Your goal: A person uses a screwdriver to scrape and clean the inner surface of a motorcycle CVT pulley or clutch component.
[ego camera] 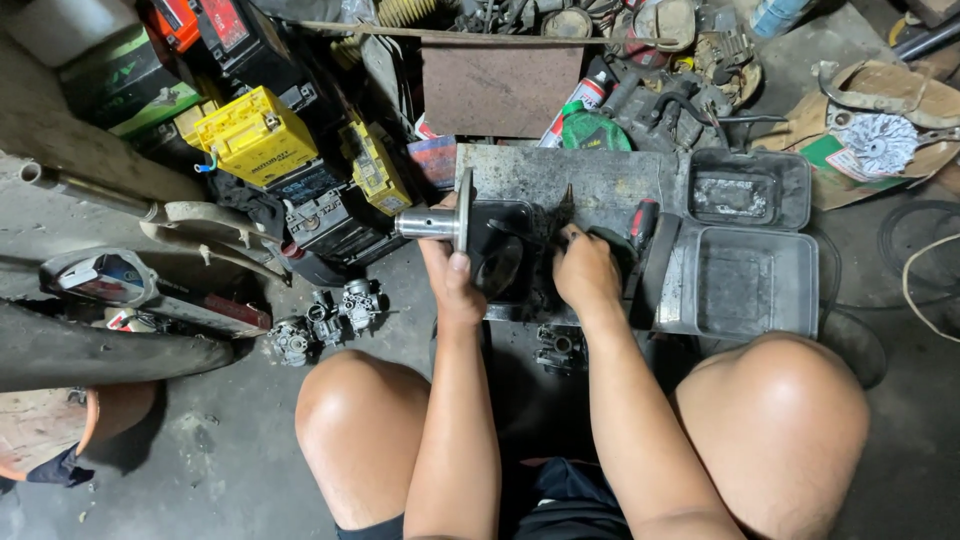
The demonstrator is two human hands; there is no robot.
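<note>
Left hand (450, 280): at frame centre, fingers wrapped around the edge of a metal disc with a shaft (440, 221), thumb pointing down toward the camera; it is clamped on that part.
Right hand (585, 270): just right of the left, fingers curled down onto a small dark piece; whether it truly grips it I cannot tell.
Disc and shaft: held upright on edge, the shiny stub pointing to the left of the frame, against a black cover (505, 250) between the two hands.
Metal plate (600, 180): flat grey sheet under and behind the hands, on the floor.
Screwdriver (643, 222): red and black handle, just right of the right hand.
Black case (750, 270): open, right of centre, its lid folded up behind it.
Carburettors (330, 320): small grey ones on the floor, left of the left hand.
Yellow batteries (255, 135): upper left of the frame, among black ones.
Knees: bare, at the bottom, either side of the arms.
</note>
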